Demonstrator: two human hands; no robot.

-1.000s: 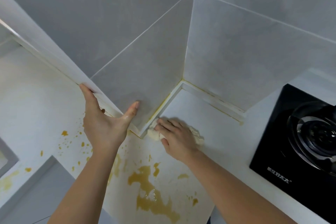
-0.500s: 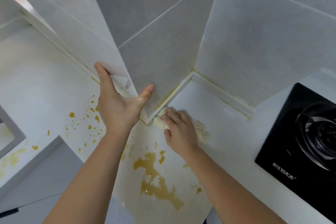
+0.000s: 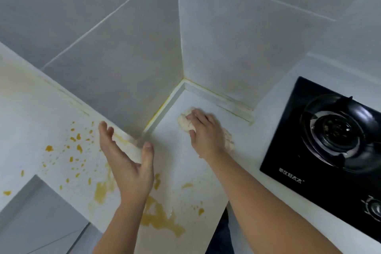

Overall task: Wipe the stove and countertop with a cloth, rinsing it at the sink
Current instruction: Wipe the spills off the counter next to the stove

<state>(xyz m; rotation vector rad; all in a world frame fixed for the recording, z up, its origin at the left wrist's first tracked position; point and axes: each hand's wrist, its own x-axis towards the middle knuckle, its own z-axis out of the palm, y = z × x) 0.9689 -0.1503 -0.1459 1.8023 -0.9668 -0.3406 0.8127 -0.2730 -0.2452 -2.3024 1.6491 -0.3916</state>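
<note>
Our right hand point(image 3: 204, 132) presses the cloth point(image 3: 186, 122) flat on the counter point(image 3: 243, 146) near the corner; the spill point(image 3: 160, 218) lies toward us, nearer our open left hand point(image 3: 127, 163).

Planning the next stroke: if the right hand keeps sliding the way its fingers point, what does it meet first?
Probably the raised edge strip at the foot of the wall; the right hand and cloth point toward it, though depth is unclear.
</note>
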